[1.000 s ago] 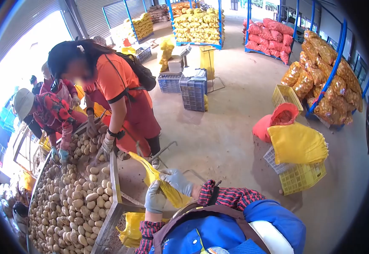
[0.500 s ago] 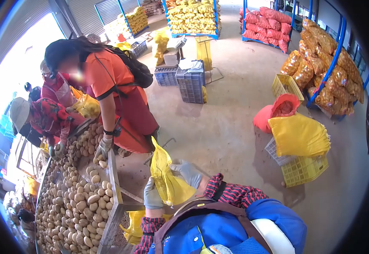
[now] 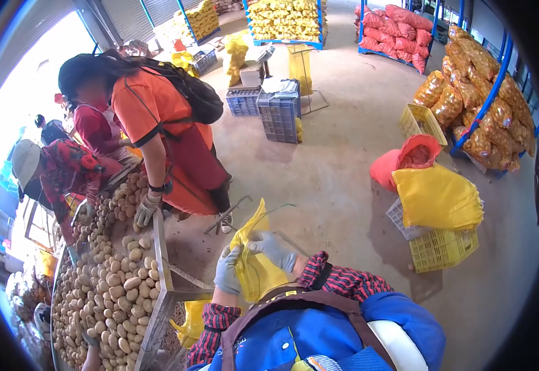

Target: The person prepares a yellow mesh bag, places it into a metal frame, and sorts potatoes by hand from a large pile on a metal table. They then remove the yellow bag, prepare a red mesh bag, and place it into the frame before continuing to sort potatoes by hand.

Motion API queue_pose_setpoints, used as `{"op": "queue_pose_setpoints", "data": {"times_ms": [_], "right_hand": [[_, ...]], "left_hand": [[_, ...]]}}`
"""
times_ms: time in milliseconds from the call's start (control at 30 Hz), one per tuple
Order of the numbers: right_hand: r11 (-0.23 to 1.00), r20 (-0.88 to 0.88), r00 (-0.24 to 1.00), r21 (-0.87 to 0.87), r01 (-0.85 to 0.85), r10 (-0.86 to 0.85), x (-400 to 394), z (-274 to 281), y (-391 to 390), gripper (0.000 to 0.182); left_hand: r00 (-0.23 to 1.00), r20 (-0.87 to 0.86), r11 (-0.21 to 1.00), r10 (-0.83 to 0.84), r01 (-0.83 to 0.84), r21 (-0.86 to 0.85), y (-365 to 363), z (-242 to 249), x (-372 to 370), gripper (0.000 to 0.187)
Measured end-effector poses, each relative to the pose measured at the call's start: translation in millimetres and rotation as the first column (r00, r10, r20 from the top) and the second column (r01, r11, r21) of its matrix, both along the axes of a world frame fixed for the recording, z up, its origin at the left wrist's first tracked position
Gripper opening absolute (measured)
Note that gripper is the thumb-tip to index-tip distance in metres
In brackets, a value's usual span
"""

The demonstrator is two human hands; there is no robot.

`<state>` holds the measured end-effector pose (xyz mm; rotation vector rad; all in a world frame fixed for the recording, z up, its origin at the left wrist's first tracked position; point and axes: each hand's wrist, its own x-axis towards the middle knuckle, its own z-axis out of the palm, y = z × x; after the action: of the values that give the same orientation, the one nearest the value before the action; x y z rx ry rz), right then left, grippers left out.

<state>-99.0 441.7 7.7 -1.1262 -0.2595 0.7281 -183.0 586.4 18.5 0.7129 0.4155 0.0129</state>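
A yellow mesh bag [image 3: 258,278] hangs in front of my chest, limp and creased. My left hand [image 3: 227,270], in a light grey glove, grips its near left edge with the fingers curled over. Gloved as well, my right hand [image 3: 272,248] pinches the bag's upper right side. A thin dark string sticks out from the top of the bag. To the left of my hands is the metal-rimmed sorting table [image 3: 160,260] heaped with potatoes [image 3: 118,290]. Another yellow bag [image 3: 193,321] hangs below the table's right side, beside my left sleeve.
A co-worker in orange [image 3: 158,117] leans over the table; others work farther left. To my right stand yellow crates [image 3: 445,250], a stack of yellow bags [image 3: 436,198] and a red sack [image 3: 405,162]. Blue crates [image 3: 278,114] and filled sacks [image 3: 473,93] stand farther off.
My left hand has risen slightly and curled over the bag's edge; the bag has shifted right. The orange-clad co-worker's hand moved to the table rim. Another person's hand appears among the potatoes at lower left.
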Motion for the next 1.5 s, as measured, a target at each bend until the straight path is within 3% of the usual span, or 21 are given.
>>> {"op": "queue_pose_setpoints", "data": {"times_ms": [67,133,167,233,267,333,367,400,467,533,600,700,733,800,833,1033,1100,1233,1333,1433,1500], "right_hand": [[0.999,-0.062,0.998,0.039,-0.003,0.005,3,-7,-2,0.018],[0.985,-0.254,0.967,0.163,0.055,-0.012,5,-15,0,0.024],[0.985,-0.254,0.967,0.163,0.051,-0.008,6,-9,-2,0.024],[0.983,0.183,0.982,-0.184,-0.020,0.054,8,11,-7,0.031],[0.983,0.181,0.982,-0.183,-0.024,0.058,7,10,-4,0.031],[0.930,0.295,0.947,-0.293,0.220,-0.131,6,-1,6,0.036],[0.989,0.203,0.978,-0.130,0.068,-0.041,21,-39,12,0.036],[0.990,0.206,0.978,-0.127,0.066,-0.039,22,-38,10,0.036],[0.999,-0.051,0.998,0.031,0.044,-0.043,24,-30,4,0.033],[0.999,-0.062,0.998,0.043,0.030,-0.027,23,-13,-2,0.032],[0.989,-0.176,0.983,0.127,0.079,-0.056,20,1,-7,0.034],[0.988,-0.186,0.980,0.119,0.094,-0.071,20,16,-10,0.034],[0.987,-0.094,0.992,0.131,0.097,-0.085,25,19,-10,0.033],[0.988,0.004,0.993,0.097,0.120,-0.121,28,24,-11,0.032],[0.983,0.303,0.942,-0.056,0.173,-0.148,36,15,-16,0.030],[0.995,0.047,0.995,-0.037,0.088,-0.086,37,30,-26,0.022],[0.996,-0.077,0.997,0.085,0.010,-0.003,35,27,-32,0.024],[0.997,-0.101,0.994,0.051,0.053,-0.048,27,30,-30,0.024],[0.998,-0.115,0.992,-0.009,0.060,-0.060,31,19,-31,0.029],[0.993,-0.096,0.994,-0.116,0.035,-0.046,18,30,-15,0.031],[0.982,-0.066,0.997,-0.183,-0.044,0.033,13,30,-1,0.032]], "left_hand": [[1.000,0.008,0.995,0.013,-0.012,-0.100,-4,11,2,0.018],[0.997,-0.069,0.965,-0.018,-0.001,-0.264,-6,20,3,0.018],[0.998,-0.068,0.965,-0.014,-0.005,-0.264,-4,14,4,0.018],[0.989,0.059,0.980,-0.139,0.146,-0.138,5,-8,7,0.023],[0.989,0.057,0.980,-0.135,0.142,-0.138,6,-11,7,0.023],[0.984,0.087,0.960,-0.157,0.173,-0.219,7,-15,7,0.026],[0.984,0.089,0.961,-0.155,0.171,-0.216,11,-19,6,0.026],[0.987,0.058,0.944,-0.148,0.159,-0.289,16,-23,5,0.034],[0.989,0.030,0.921,-0.142,0.143,-0.361,22,-25,5,0.042],[0.992,0.053,0.893,-0.115,0.127,-0.431,21,-17,6,0.044],[0.993,0.048,0.906,-0.104,0.115,-0.407,15,4,6,0.045],[0.990,0.069,0.946,-0.127,0.142,-0.291,16,20,17,0.046],[0.985,0.079,0.964,-0.152,0.166,-0.206,17,21,17,0.044],[0.993,0.069,0.973,-0.100,0.113,-0.204,11,35,24,0.046],[0.990,0.079,0.970,-0.113,0.127,-0.207,20,24,32,0.044],[0.995,0.102,0.936,-0.020,0.054,-0.348,29,31,38,0.037],[0.991,0.131,0.934,-0.021,0.067,-0.352,31,23,36,0.037],[0.992,0.121,0.916,-0.046,0.091,-0.391,17,44,26,0.036],[0.983,0.182,0.956,0.037,0.018,-0.292,23,28,21,0.038],[0.982,0.187,0.954,-0.010,0.065,-0.292,27,-24,17,0.038],[0.987,0.158,0.953,0.030,0.019,-0.302,15,-3,15,0.039]]}}
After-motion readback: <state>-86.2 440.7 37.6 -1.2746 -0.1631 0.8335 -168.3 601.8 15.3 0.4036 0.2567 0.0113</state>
